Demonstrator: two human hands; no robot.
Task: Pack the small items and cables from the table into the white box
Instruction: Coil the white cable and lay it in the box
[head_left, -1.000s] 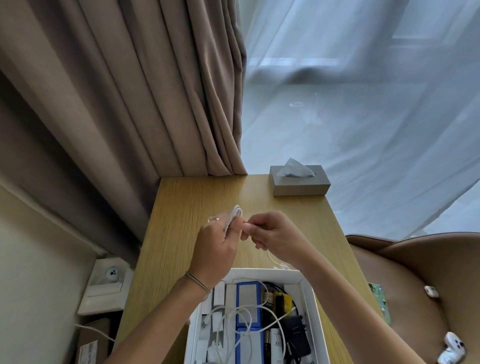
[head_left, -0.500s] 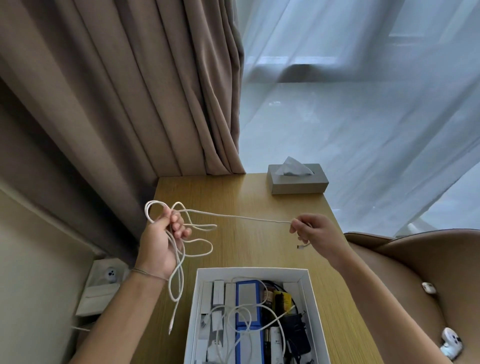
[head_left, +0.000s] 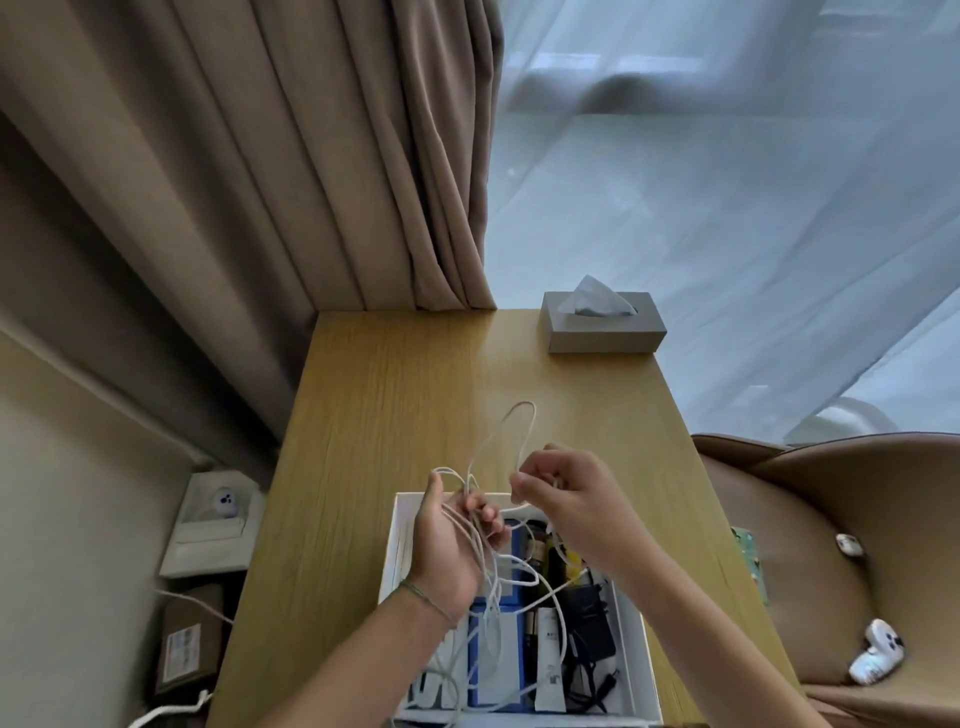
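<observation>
The left hand (head_left: 451, 551) is held palm up over the far left corner of the box (head_left: 635, 670), its fingers half curled around several loops of the white cable (head_left: 511, 441). The right hand (head_left: 566, 501) is closed in a pinch on a strand of the same cable, just beside the left fingertips. One loop rises above both hands toward the tissue box (head_left: 602, 332); other strands hang from the left palm down into the box, where they mix with cables already packed. Which hanging strand belongs to which cable I cannot tell.

The step in hand looks like coiling the cable before laying it in. To do it well, the right hand should feed even loops onto the left palm while the left thumb pins each one, so that none slips off. The tall loose loop wants taking in first, since it may catch. The hanging tail should be lifted clear of the packed cables before it is wound, or it may drag them out. The coil should go in flat on the blue packs.

The table (head_left: 395, 395) around the box looks bare of other small items, so this may be the last piece.
</observation>
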